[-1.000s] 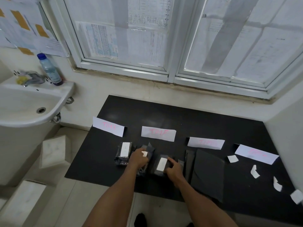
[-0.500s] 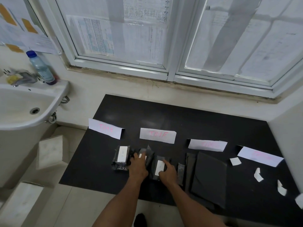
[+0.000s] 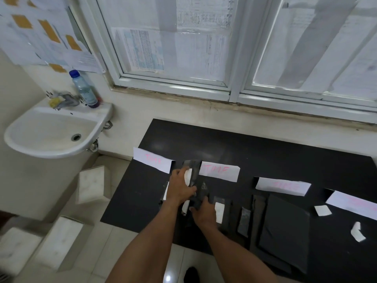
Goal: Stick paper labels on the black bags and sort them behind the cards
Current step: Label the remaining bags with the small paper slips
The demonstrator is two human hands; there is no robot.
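Note:
Four white cards with pink writing stand in a row on the black table (image 3: 265,152): first card (image 3: 152,160), second card (image 3: 219,170), third card (image 3: 282,186), fourth card (image 3: 353,203). My left hand (image 3: 180,188) grips a black bag (image 3: 193,169) with a white label, raised between the first two cards. My right hand (image 3: 203,213) holds that bag's lower end. A labelled bag (image 3: 220,211) lies just right of my right hand. Another labelled bag (image 3: 165,194) is mostly hidden under my left hand.
A small unlabelled bag (image 3: 243,221) and a stack of black bags (image 3: 283,227) lie to the right. Loose paper labels (image 3: 322,210) (image 3: 357,231) lie near the fourth card. A sink (image 3: 51,135) with a bottle (image 3: 83,89) is at the left.
Both hands have lifted the middle bag off the table and carried it away from me, up to the gap between the first two cards. The other labelled bags stay put.

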